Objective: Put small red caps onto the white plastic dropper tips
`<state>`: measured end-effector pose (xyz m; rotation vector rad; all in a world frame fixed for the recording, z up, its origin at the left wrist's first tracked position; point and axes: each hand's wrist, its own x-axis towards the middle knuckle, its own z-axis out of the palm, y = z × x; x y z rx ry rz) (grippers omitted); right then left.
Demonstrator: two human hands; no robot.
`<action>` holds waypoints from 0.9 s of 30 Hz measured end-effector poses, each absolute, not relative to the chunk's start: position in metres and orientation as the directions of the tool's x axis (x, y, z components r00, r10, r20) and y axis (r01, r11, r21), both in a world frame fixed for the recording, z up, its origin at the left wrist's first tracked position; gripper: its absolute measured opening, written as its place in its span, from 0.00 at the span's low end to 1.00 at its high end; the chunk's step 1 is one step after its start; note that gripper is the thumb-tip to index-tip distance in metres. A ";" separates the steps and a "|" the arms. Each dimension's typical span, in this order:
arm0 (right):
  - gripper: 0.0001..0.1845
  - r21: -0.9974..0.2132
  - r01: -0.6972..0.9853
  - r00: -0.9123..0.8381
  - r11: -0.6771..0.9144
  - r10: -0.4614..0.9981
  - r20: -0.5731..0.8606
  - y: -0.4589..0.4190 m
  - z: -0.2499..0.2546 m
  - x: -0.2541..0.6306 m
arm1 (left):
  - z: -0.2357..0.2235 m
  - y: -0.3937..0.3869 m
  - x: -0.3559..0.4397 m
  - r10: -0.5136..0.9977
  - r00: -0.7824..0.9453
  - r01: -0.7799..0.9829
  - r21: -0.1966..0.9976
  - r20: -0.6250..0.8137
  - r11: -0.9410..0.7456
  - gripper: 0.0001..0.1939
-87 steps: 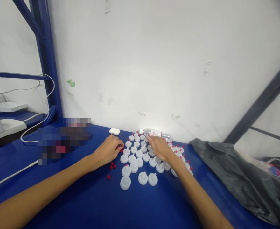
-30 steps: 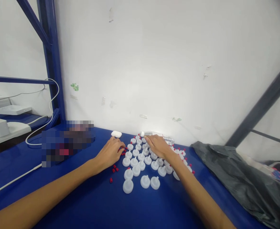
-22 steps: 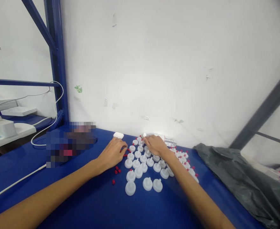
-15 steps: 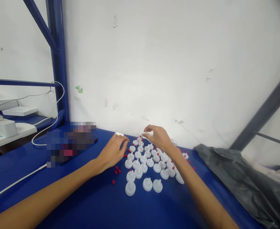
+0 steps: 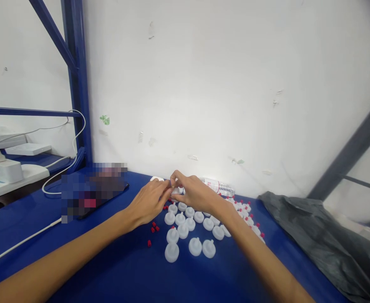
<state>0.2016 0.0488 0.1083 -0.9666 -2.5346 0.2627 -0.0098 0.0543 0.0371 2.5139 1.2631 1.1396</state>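
My left hand and my right hand meet at the fingertips above the far part of the blue table. In my right hand, the thumb and fingers pinch a white nozzle cap, mostly covered by the fingers. My left thumb and fingers are pressed together against it; whatever they hold is hidden. Below the hands stand several white nozzle caps, many with bare spouts. Others to the right carry small red tips on their spouts. Several loose red tips lie left of the white caps.
A clear plastic bottle lies by the wall. Dark grey plastic sheeting covers the table's right side. A dark flat device, partly pixelated, lies left with a white cable. A blue metal post rises at the back left.
My right hand has moved left with the white nozzle cap and now meets my left hand. The bottle and more red-tipped caps have come into view behind it.
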 end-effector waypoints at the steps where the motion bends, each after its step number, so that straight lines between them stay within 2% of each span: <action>1: 0.17 -0.321 0.594 -0.675 0.738 0.674 0.300 0.050 0.108 0.202 | 0.037 0.054 -0.009 0.732 0.373 0.647 0.406 0.570 -0.645 0.16; 3: 0.18 -0.295 0.599 -0.687 0.745 0.667 0.289 0.055 0.106 0.204 | 0.036 0.054 -0.007 0.751 0.351 0.649 0.432 0.559 -0.626 0.18; 6: 0.16 -0.127 0.676 -0.666 0.726 0.676 0.316 0.068 0.104 0.216 | 0.037 0.053 -0.007 0.787 0.276 0.654 0.492 0.552 -0.574 0.23; 8: 0.16 -0.038 0.755 -0.604 0.655 0.716 0.349 0.080 0.103 0.231 | 0.040 0.052 -0.009 0.802 0.226 0.654 0.524 0.553 -0.545 0.26; 11: 0.12 -0.046 0.830 -0.499 0.556 0.777 0.383 0.095 0.098 0.257 | 0.043 0.052 -0.012 0.805 0.197 0.662 0.531 0.559 -0.530 0.25; 14: 0.09 -0.076 0.868 -0.426 0.491 0.815 0.393 0.105 0.088 0.272 | 0.040 0.054 -0.012 0.806 0.237 0.678 0.501 0.543 -0.538 0.19; 20: 0.11 -0.112 0.905 -0.346 0.410 0.863 0.368 0.115 0.067 0.268 | 0.024 0.060 -0.010 0.809 0.348 0.688 0.456 0.474 -0.564 0.13; 27: 0.13 -0.124 0.930 -0.288 0.346 0.896 0.338 0.121 0.053 0.266 | 0.019 0.067 -0.015 0.815 0.372 0.706 0.435 0.444 -0.559 0.10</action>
